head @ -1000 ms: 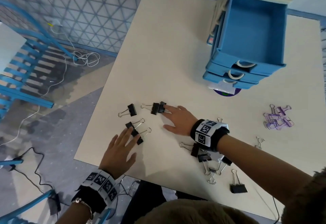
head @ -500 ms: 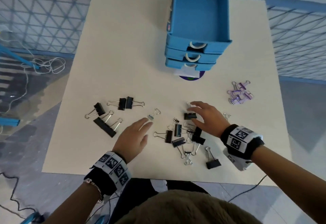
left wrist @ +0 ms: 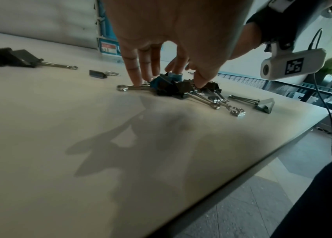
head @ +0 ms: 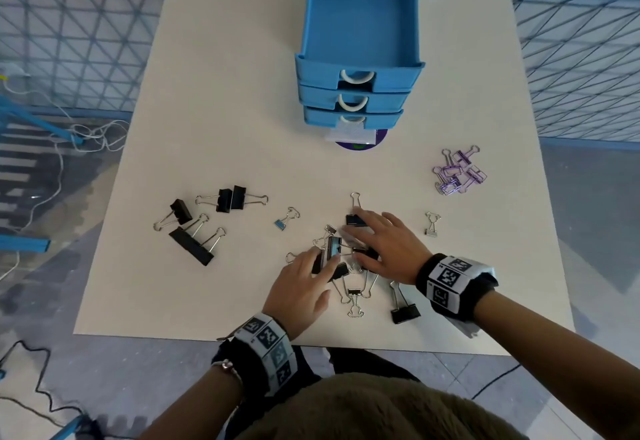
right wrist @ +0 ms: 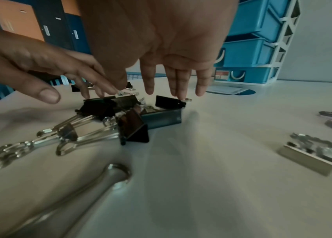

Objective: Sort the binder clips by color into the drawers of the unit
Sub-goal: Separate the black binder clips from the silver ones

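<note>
Head view: top drawer (head: 360, 16) of the drawer unit (head: 353, 100) at 12 o'clock is pulled out, nothing in it. Your left hand (head: 301, 287) and right hand (head: 384, 245) lie spread, fingers straight, on the mixed clip pile (head: 346, 266) at 6 o'clock.

Left wrist: fingertips (left wrist: 136, 80) touch the pile, pinching nothing.

Right wrist: fingers (right wrist: 148, 80) hang straight over a black clip (right wrist: 167, 101).

Drawer unit (head: 356, 93) top centre on table (head: 225, 93); clip heap (head: 349, 266) lower centre, smaller clip groups at left (head: 204, 221) and right (head: 459, 171).
</note>
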### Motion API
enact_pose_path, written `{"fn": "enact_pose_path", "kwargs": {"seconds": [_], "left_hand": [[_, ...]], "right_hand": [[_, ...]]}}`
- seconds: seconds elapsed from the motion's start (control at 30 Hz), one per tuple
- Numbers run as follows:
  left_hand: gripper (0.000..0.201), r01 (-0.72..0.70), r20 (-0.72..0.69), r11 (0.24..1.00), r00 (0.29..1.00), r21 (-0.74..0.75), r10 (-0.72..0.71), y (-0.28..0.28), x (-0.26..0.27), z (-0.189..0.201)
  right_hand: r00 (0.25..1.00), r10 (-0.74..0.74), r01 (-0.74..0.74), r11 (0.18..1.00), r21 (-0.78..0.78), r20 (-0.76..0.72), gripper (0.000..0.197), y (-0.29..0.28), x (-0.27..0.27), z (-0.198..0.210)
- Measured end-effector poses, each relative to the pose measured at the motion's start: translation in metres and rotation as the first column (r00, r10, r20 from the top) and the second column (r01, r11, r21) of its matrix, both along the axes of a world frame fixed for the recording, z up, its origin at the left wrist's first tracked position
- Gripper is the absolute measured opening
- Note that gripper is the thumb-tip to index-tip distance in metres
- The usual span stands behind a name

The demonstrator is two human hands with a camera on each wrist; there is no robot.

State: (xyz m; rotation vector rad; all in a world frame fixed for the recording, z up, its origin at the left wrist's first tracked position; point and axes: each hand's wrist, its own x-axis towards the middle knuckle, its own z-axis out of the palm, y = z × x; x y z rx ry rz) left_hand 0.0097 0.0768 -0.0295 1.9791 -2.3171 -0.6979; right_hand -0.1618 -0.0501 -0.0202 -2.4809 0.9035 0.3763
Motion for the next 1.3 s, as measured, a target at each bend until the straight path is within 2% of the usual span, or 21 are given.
{"fn": "enact_pose_path", "kwargs": {"seconds": [0.17,0.3,0.4,0.5,0.63,0.7,0.8,0.87,0.97,1.03,1.13,1.2,1.3], "left_hand": [[0.05,-0.097,0.059,0.995,0.994,0.027,0.095,-0.008,-0.02,0.001],[0.048,-0.121,0.062,0.992,0.991,0.023,0.12,-0.003,-0.019,-0.002],[0.046,-0.134,0.082,0.99,0.988,0.034,0.131,0.006,-0.007,-0.003],[0.045,-0.163,0.093,0.985,0.983,0.062,0.157,0.019,0.01,-0.004],[0.046,-0.249,0.065,0.964,0.968,0.094,0.243,0.04,0.036,-0.004],[0.051,-0.296,0.072,0.948,0.955,0.115,0.289,0.049,0.048,-0.003],[0.061,-0.364,0.088,0.924,0.93,0.12,0.356,0.055,0.064,-0.001],[0.061,-0.394,0.102,0.911,0.918,0.118,0.384,0.056,0.073,0.001],[0.049,-0.42,0.132,0.901,0.904,0.109,0.406,0.054,0.084,0.004],[0.05,-0.434,0.155,0.892,0.897,0.126,0.415,0.052,0.091,0.003],[0.049,-0.456,0.189,0.883,0.882,0.115,0.431,0.046,0.092,0.003],[0.046,-0.475,0.139,0.872,0.877,0.117,0.459,0.04,0.093,0.004],[0.057,-0.504,0.09,0.859,0.863,0.089,0.497,0.032,0.092,0.004]], "right_hand": [[1.0,0.006,-0.006,1.0,-0.024,-0.021,0.063,0.003,0.005,-0.004],[0.999,-0.01,0.009,1.0,-0.025,-0.041,0.063,-0.001,-0.004,-0.005],[0.994,-0.011,0.006,0.999,-0.042,-0.112,0.077,-0.008,-0.012,-0.004],[0.987,-0.014,0.002,0.997,-0.071,-0.16,0.081,-0.018,-0.012,0.001],[0.995,-0.009,0.004,0.999,-0.053,-0.095,0.086,-0.033,0.009,0.001],[0.998,0.004,-0.009,0.997,-0.075,-0.064,0.083,-0.039,0.026,0.001],[0.999,0.015,-0.018,0.997,-0.069,-0.045,0.07,-0.044,0.06,0.001],[0.999,0.035,-0.036,0.998,-0.05,-0.03,0.066,-0.045,0.085,0.0],[0.997,0.069,-0.069,0.997,-0.021,-0.034,0.063,-0.045,0.122,0.0],[0.996,0.085,-0.086,0.996,-0.008,-0.036,0.061,-0.042,0.146,0.0],[0.994,0.101,-0.1,0.994,0.041,-0.03,0.06,-0.035,0.161,-0.001],[0.993,0.12,-0.118,0.986,0.114,-0.009,0.059,-0.03,0.167,-0.001],[0.997,0.057,-0.068,0.976,0.206,0.061,0.058,-0.026,0.158,0.004]]}}
